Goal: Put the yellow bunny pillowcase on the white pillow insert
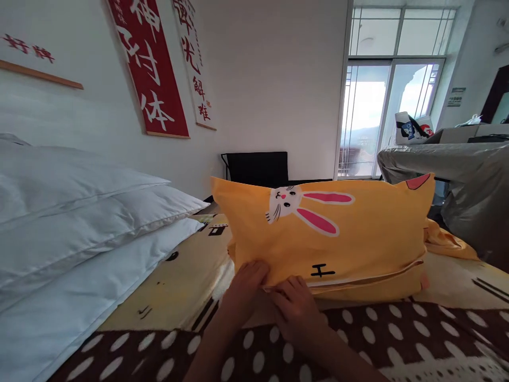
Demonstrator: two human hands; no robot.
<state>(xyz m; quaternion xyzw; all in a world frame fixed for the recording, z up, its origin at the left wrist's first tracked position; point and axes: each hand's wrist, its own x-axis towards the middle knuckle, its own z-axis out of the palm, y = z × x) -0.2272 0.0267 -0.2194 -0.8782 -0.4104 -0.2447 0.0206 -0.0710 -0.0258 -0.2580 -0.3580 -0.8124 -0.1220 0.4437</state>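
Yellow pillow (358, 233) on bed (175, 281), long axis left–right; left hand (246, 281) and right hand (296, 305) pinch its near-left opening edge, fingers closed on fabric.

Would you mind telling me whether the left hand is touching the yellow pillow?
Touching. The head view shows the left hand pressed on the yellow pillow at its lower left corner, fingers on the fabric edge.

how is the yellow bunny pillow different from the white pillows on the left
The yellow pillow is bright, printed with a white rabbit with pink ears; the white pillows are plain. The yellow pillow lies alone in the middle of the bed, while the white pillows are stacked by the wall. The left hand and right hand touch the yellow pillow's near edge; nothing touches the white pillows. All rest on the same bed.
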